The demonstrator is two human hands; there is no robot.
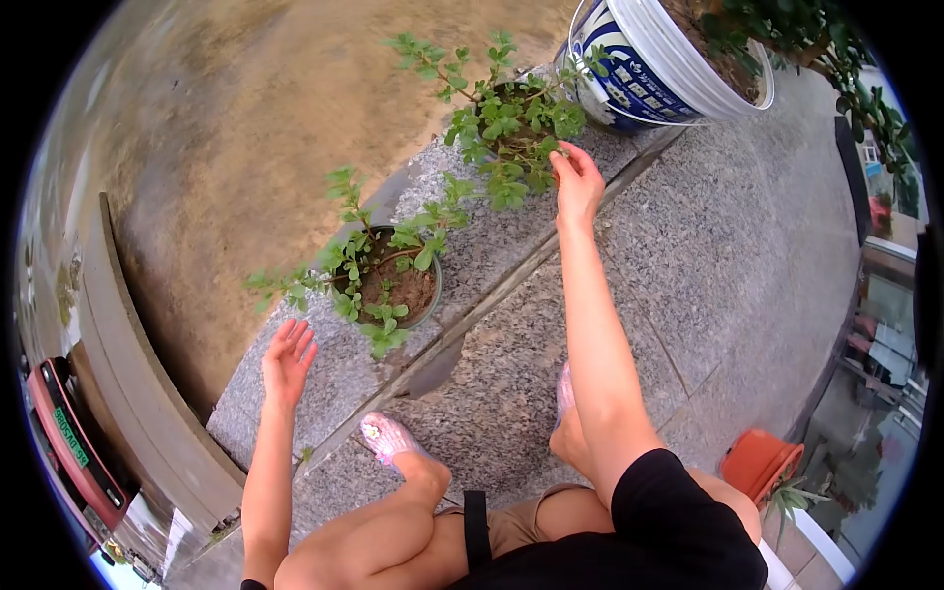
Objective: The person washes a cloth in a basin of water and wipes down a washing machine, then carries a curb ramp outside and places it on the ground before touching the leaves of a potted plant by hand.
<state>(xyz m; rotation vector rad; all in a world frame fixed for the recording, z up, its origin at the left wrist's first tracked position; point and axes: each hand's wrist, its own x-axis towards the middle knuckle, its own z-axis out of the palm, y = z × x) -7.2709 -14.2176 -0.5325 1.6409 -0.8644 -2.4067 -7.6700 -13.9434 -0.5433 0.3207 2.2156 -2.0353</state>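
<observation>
My right hand (578, 185) reaches to the far potted plant (506, 128), a bushy green plant with small rounded leaves. Thumb and fingertips are pinched together at the plant's right edge, on what looks like a leafy sprig. My left hand (287, 366) is held in the air with fingers stretched out, holding nothing. Just beyond it grows the nearer potted plant (349, 265), similar in leaf, with long stems spreading over the rim. Brown soil (401, 285) shows in its round pot. Leaves hide most of the far pot.
A white and blue bucket (639, 74) with soil and a shrub stands beyond my right hand. Granite slabs (728, 246) form the ledge, bordering sandy ground (226, 147). An orange pot (759, 464) is at right; a red car (79, 442) at far left.
</observation>
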